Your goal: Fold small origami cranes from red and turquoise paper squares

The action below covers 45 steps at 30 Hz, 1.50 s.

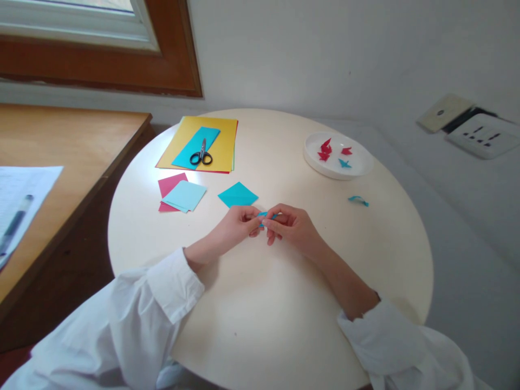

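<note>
Between my fingertips, above the middle of the round table, is a small folded piece of blue paper (263, 214), mostly hidden by the fingers. My left hand (241, 221) pinches it from the left, and my right hand (290, 222) pinches it from the right. Just beyond my left hand lies a blue paper square (238, 194) with one corner toward me. A thin curved blue paper strip (358, 201) rests on the table to the right. Farther back, a white round dish (337, 172) contains several small folded paper figures, red ones (325, 146) and a blue one (345, 163).
At the back left, black-handled scissors (202, 155) lie on a blue paper sheet (184, 156) over yellow paper (173, 149). Nearer are pale blue squares (186, 195) over pink ones (170, 184). A wooden desk (81, 141) on the left bears white paper and a pen (16, 225).
</note>
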{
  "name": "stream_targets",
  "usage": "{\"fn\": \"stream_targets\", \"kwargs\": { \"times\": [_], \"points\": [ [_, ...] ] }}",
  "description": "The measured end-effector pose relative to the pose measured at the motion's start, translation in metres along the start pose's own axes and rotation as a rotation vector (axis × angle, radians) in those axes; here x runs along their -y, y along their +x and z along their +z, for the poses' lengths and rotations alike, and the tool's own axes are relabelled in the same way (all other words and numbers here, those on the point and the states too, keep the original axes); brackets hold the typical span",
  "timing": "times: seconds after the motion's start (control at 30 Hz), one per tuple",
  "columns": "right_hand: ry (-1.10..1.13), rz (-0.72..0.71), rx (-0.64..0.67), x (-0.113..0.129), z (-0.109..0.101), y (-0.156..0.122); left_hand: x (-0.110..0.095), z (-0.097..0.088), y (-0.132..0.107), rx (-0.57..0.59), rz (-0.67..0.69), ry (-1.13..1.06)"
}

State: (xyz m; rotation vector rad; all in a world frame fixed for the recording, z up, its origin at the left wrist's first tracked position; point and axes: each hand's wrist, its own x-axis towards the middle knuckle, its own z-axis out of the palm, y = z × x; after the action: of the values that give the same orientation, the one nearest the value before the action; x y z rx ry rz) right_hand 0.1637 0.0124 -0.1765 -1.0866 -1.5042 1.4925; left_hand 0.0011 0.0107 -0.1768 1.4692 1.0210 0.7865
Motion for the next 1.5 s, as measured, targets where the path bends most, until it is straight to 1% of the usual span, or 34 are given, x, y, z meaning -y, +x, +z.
{"fn": "stream_targets", "kwargs": {
  "times": [0.07,0.17,0.23,0.33,0.4,0.5,0.57,0.7,0.87,1.03,1.2,1.33,1.5],
  "points": [
    [0.007,0.010,0.002,0.001,-0.001,0.001,0.001,0.000,0.000,0.016,0.013,-0.043],
    [0.026,0.013,0.015,0.002,-0.003,0.002,0.000,0.000,0.000,0.070,0.029,-0.105],
    [0.023,0.026,0.025,0.003,-0.004,0.002,-0.003,0.000,-0.001,0.098,0.027,-0.089],
    [0.014,0.065,0.035,0.004,-0.006,0.001,-0.007,0.000,-0.002,0.091,0.017,-0.063],
    [0.021,0.081,0.030,0.004,-0.006,0.001,-0.008,0.000,-0.002,0.105,0.013,-0.110],
    [0.021,0.087,0.007,0.005,-0.006,0.000,-0.006,-0.001,-0.003,0.174,0.003,-0.213],
    [0.012,0.086,-0.001,0.004,-0.007,0.000,-0.005,-0.002,-0.003,0.196,0.007,-0.235],
    [0.004,0.061,-0.003,0.003,-0.008,0.000,-0.003,-0.002,-0.003,0.167,0.021,-0.190],
    [-0.010,0.001,-0.014,0.002,-0.010,0.000,-0.002,-0.003,-0.003,0.120,0.004,-0.158],
    [0.003,-0.044,-0.047,0.003,-0.012,0.000,-0.003,-0.003,-0.004,0.084,-0.003,-0.114],
    [-0.074,-0.082,-0.089,0.002,-0.012,-0.001,-0.008,-0.002,-0.005,0.058,-0.001,-0.074],
    [-0.114,-0.122,-0.124,0.001,-0.009,-0.001,-0.009,-0.001,-0.005,0.026,-0.017,-0.100],
    [-0.122,-0.153,-0.173,-0.002,-0.005,-0.001,-0.006,-0.001,-0.004,0.009,-0.002,-0.138]
  ]
}}
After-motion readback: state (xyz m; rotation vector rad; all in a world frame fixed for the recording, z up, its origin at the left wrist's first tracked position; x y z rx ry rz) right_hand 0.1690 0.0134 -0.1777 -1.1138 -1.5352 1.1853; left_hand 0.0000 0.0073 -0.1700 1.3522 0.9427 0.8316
